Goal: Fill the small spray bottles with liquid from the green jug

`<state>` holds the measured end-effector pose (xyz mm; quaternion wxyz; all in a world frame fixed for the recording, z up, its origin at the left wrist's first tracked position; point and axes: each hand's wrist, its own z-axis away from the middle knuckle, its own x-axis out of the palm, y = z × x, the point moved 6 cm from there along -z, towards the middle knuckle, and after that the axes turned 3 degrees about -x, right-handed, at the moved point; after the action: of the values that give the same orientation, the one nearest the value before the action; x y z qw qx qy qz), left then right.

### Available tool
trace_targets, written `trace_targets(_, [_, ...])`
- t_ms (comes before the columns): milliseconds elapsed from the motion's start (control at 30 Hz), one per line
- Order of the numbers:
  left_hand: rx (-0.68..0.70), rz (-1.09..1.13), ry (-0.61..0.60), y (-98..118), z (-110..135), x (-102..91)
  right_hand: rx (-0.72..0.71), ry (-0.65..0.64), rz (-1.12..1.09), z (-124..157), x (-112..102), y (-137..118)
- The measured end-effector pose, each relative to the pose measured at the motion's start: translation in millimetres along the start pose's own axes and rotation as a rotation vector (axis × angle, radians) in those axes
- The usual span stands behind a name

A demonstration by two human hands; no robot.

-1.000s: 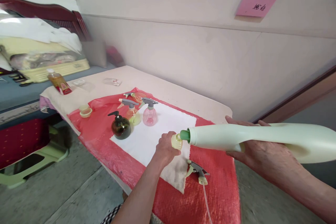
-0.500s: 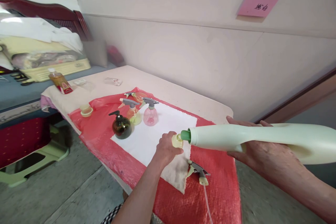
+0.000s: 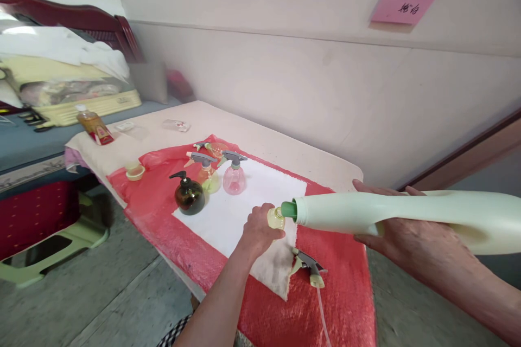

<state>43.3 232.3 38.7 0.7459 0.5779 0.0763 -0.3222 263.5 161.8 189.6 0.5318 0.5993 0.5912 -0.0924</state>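
Observation:
My right hand [image 3: 411, 233] grips a large pale green jug [image 3: 350, 214] by its handle, tipped on its side. The jug's green spout [image 3: 289, 210] meets the mouth of a small yellowish clear bottle [image 3: 276, 220]. My left hand [image 3: 258, 227] is wrapped round that bottle over the white cloth [image 3: 254, 190]. A grey trigger spray head [image 3: 310, 267] with a thin tube lies in front of the bottle. Beyond my left hand stand a pink spray bottle [image 3: 234, 181], a yellow spray bottle [image 3: 210, 179] and a dark pump bottle [image 3: 189, 196].
Red sheeting [image 3: 337, 282] covers the table's near part. Another spray bottle [image 3: 217, 150] lies at the back. A pale yellow lid [image 3: 135, 173], a brown liquid bottle [image 3: 94, 127] and small packets sit leftward. A wall [image 3: 264, 81] runs behind; a stool [image 3: 77, 238] stands left on the floor.
Both hands, the jug and the small bottle hold nearly the same positions. The whole view has shifted very slightly.

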Motion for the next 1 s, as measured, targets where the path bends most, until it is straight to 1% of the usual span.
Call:
trace_targets(167, [-0.005,0.006,0.012,-0.9,-0.9,0.1,-0.008,0.007,0.034,-0.7,-0.3,-0.4])
trace_targets(300, [-0.003,0.009,0.014,-1.6,-1.8,0.7,-0.009,-0.018,-0.004,-0.5,3.0,0.2])
trace_targets(500, [-0.002,0.011,0.017,-2.2,-1.4,0.7,-0.026,0.009,0.003,-0.2,1.3,-0.6])
trace_targets(633, [0.001,0.009,0.017,-1.9,-0.6,0.4,-0.016,-0.006,-0.005,-0.2,1.9,0.1])
trace_targets(833, [-0.001,0.015,0.011,-1.0,-0.6,-0.1,-0.021,0.001,-0.007,-2.2,-0.6,-0.2])
trace_targets(1000, [0.0,0.019,0.015,-1.6,-0.9,-0.2,-0.03,0.001,0.005,-2.4,1.5,-1.0])
